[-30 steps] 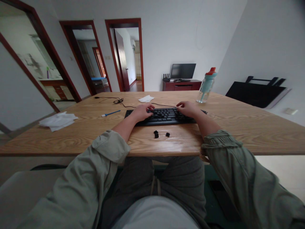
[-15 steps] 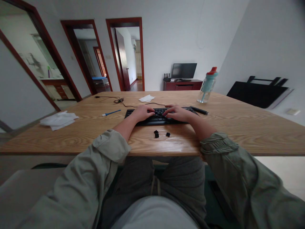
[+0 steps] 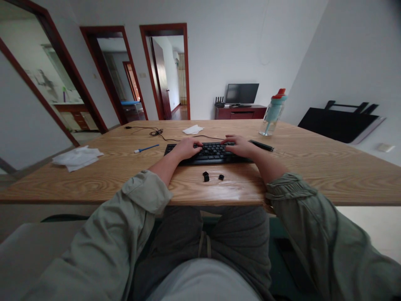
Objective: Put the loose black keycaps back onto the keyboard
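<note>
A black keyboard (image 3: 214, 152) lies across the wooden table in front of me. On its left part rests my left hand (image 3: 187, 149), fingers apart and holding nothing. My right hand (image 3: 238, 147) is over the right part of the keyboard, its fingers spread and bent, with nothing in them. Whether any fingertip presses a key is too small to tell. Between my forearms, near the table's front edge, lie a few loose black keycaps (image 3: 206, 177), with another keycap (image 3: 221, 177) a little to their right.
A blue-handled brush (image 3: 148, 148) and white tissues (image 3: 78, 158) lie at left. Behind the keyboard are its cable (image 3: 156, 132) and another tissue (image 3: 193, 129). A black stick-like object (image 3: 262, 145) lies right of my right hand, with a water bottle (image 3: 272, 115) standing behind it.
My right hand has shifted to the right along the keyboard, uncovering more of its middle keys. My left hand stays almost where it was. The loose keycaps have not moved.
</note>
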Demonstrator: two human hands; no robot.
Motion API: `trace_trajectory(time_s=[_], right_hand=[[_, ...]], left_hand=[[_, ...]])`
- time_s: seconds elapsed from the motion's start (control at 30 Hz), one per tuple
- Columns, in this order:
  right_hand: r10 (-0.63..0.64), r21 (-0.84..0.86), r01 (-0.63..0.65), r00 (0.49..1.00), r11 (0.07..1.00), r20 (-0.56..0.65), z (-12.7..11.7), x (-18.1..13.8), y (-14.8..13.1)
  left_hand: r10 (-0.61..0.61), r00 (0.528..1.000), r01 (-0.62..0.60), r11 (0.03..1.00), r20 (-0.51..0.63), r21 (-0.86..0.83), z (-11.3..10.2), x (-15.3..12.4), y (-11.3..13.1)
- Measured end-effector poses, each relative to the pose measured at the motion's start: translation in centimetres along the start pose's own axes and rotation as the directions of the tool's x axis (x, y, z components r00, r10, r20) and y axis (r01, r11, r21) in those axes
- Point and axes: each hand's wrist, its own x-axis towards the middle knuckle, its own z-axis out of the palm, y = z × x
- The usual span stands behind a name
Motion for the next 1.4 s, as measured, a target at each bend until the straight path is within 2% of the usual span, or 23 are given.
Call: trace_trajectory(time_s=[0.07,0.13,0.2,0.3,0.33,0.4,0.47,0.53,0.6,0.77,0.87,1.03,1.2,1.4], right_hand=[[-0.012,0.006,0.011,0.998,1.000,0.069,0.2,0.0,-0.2],[0.035,-0.033,-0.033,0.996,0.999,0.080,0.1,0.2,0.1],[0.124,-0.079,-0.122,0.992,0.989,0.015,-0.2,0.3,0.6],[0.258,-0.063,-0.266,0.960,0.962,-0.107,-0.7,0.3,1.1],[0.246,-0.049,-0.253,0.962,0.966,-0.118,-0.7,0.2,1.0],[0.135,-0.037,-0.139,0.988,0.990,-0.081,-0.6,0.0,0.6],[0.024,-0.023,-0.024,1.000,0.999,0.008,-0.4,-0.2,0.0],[-0.020,-0.012,0.021,0.996,1.000,0.091,-0.2,-0.3,-0.5],[0.005,-0.030,-0.002,0.994,1.000,0.107,-0.3,-0.3,-0.5],[0.199,-0.067,-0.200,0.980,0.978,-0.026,-0.9,-0.2,0.3],[0.146,-0.041,-0.147,0.989,0.988,-0.023,-0.8,-0.2,0.3],[0.018,0.040,-0.023,0.991,0.999,0.135,-0.4,-0.3,0.2],[0.013,0.071,-0.024,0.988,0.997,0.155,-0.5,-0.2,0.3],[0.046,0.098,-0.063,0.986,0.993,0.161,-0.5,-0.2,0.0]], left_hand=[[-0.025,1.000,0.025,1.000,-0.004,-0.014,0.0,-0.1,0.2],[-0.038,0.999,0.037,0.998,-0.012,-0.044,-0.1,-0.1,0.4],[-0.046,0.999,0.044,0.996,-0.027,-0.075,-0.2,-0.2,0.6],[-0.037,0.998,0.031,0.992,-0.054,-0.119,-0.2,-0.3,0.8],[-0.028,0.998,0.019,0.990,-0.063,-0.139,-0.2,-0.3,0.8],[-0.001,0.997,-0.012,0.985,-0.075,-0.173,-0.2,-0.4,0.8],[0.018,0.997,-0.031,0.984,-0.075,-0.175,-0.2,-0.4,0.7],[0.026,0.998,-0.035,0.989,-0.063,-0.144,-0.1,-0.3,0.7],[0.017,0.999,-0.023,0.993,-0.051,-0.117,-0.1,-0.3,0.7],[0.016,0.999,-0.019,0.994,-0.035,-0.110,-0.1,0.0,0.2],[0.002,1.000,-0.003,0.994,-0.013,-0.109,0.0,0.2,0.0],[-0.017,1.000,0.016,0.995,-0.004,-0.099,0.0,0.3,0.0],[-0.004,1.000,0.005,1.000,0.014,-0.030,0.1,0.4,0.6],[0.059,0.998,-0.058,0.998,-0.026,0.021,0.4,0.9,1.2]])
